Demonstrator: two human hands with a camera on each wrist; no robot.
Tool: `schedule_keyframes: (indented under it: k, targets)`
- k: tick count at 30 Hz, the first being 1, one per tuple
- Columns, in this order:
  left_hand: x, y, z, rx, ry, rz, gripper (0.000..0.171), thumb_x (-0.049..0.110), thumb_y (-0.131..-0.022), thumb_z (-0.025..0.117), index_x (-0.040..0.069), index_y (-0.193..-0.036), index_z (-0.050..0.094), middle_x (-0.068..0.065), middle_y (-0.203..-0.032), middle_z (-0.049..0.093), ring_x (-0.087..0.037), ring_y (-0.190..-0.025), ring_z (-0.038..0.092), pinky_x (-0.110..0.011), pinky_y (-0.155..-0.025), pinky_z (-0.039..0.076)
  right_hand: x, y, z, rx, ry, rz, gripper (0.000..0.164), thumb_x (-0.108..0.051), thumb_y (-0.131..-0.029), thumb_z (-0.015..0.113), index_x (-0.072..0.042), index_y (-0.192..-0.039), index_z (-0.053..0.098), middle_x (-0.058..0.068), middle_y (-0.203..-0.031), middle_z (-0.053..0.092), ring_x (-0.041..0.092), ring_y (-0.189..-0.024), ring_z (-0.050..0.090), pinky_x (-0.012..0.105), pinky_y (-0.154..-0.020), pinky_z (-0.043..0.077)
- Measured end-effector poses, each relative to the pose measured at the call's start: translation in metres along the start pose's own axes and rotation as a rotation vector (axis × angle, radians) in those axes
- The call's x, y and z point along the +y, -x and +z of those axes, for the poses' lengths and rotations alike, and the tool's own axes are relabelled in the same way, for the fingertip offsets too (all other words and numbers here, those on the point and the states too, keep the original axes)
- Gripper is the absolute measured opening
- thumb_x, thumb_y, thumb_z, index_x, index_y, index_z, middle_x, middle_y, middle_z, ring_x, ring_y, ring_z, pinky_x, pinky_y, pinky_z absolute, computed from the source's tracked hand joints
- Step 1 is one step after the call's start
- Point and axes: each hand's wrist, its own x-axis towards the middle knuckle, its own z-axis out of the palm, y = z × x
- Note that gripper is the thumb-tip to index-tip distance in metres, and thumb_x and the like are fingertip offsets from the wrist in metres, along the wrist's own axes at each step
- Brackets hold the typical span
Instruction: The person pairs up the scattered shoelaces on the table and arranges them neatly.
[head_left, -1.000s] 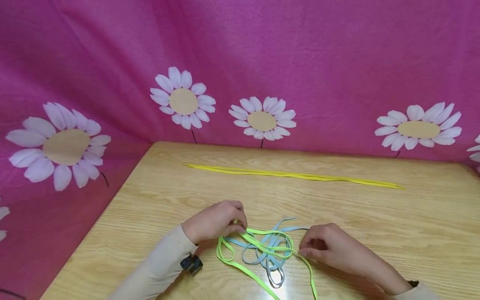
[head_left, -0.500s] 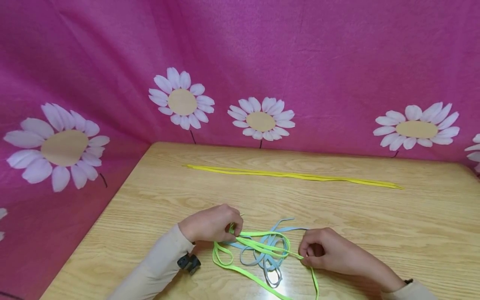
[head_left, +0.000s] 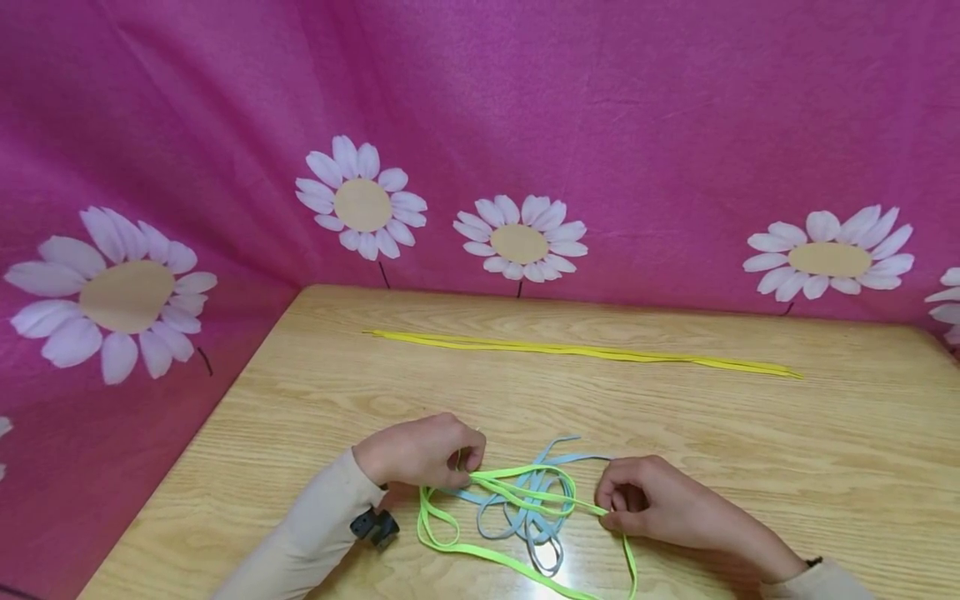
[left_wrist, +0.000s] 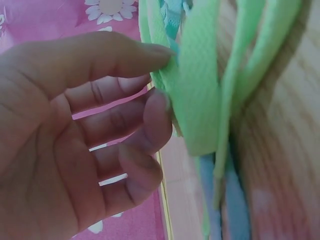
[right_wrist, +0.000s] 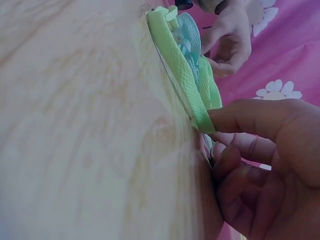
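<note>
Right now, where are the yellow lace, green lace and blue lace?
Yellow lace (head_left: 585, 350), head view, middle of its length.
Green lace (left_wrist: 200, 80), left wrist view, broad flat stretch.
Blue lace (left_wrist: 236, 202), left wrist view, a lower strand.

Neon-green lace (left_wrist: 199, 80), pale-blue lace (right_wrist: 189, 27), yellow lace (head_left: 585, 350), white-daisy-printed magenta cloth (head_left: 637, 125).

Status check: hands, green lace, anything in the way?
Left hand and right hand pinching green lace. Lace looped, lying across blue lace; may snag. Yellow lace lies apart.
</note>
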Motion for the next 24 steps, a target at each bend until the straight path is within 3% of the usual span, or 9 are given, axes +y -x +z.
schedule_keyframes:
  k: [9,14,20,24]
  targets:
    - [0.000,0.005,-0.003,0.061,0.012,0.038,0.023,0.004,-0.082,0.071,0.018,-0.075,0.054,0.008,-0.073,0.053,-0.004,-0.065,0.048,-0.019,-0.060,0.040,-0.001,-0.001,0.000,0.003,-0.012,0.023,0.013,-0.016,-0.087,0.072,-0.021,-0.085,0.060,-0.017,-0.072,0.049,-0.005,-0.062,0.043,0.018,-0.051,0.041]
    - [0.006,0.010,-0.008,0.004,0.023,0.072,0.020,0.011,-0.083,0.077,0.019,-0.075,0.059,0.015,-0.072,0.054,0.000,-0.066,0.049,-0.017,-0.062,0.043,-0.002,-0.001,-0.002,0.013,-0.056,0.039,0.014,-0.015,-0.087,0.072,-0.019,-0.085,0.059,-0.016,-0.072,0.049,-0.004,-0.062,0.044,0.019,-0.051,0.041]
    - [0.012,0.018,-0.016,-0.018,0.048,0.132,0.021,0.002,-0.084,0.071,0.014,-0.077,0.056,0.013,-0.069,0.050,0.002,-0.063,0.045,-0.015,-0.060,0.040,-0.001,0.000,-0.011,0.189,0.040,0.026,0.026,0.004,-0.081,0.070,-0.019,-0.088,0.059,-0.014,-0.072,0.053,-0.002,-0.060,0.044,0.020,-0.048,0.039]
    - [0.013,0.024,-0.022,-0.010,0.064,0.072,0.023,-0.001,-0.082,0.069,0.014,-0.077,0.053,0.011,-0.069,0.047,-0.001,-0.064,0.044,-0.017,-0.060,0.039,0.001,0.003,-0.023,0.300,0.124,0.005,0.029,0.006,-0.079,0.072,-0.018,-0.090,0.061,-0.012,-0.071,0.055,-0.002,-0.056,0.042,0.020,-0.045,0.037]
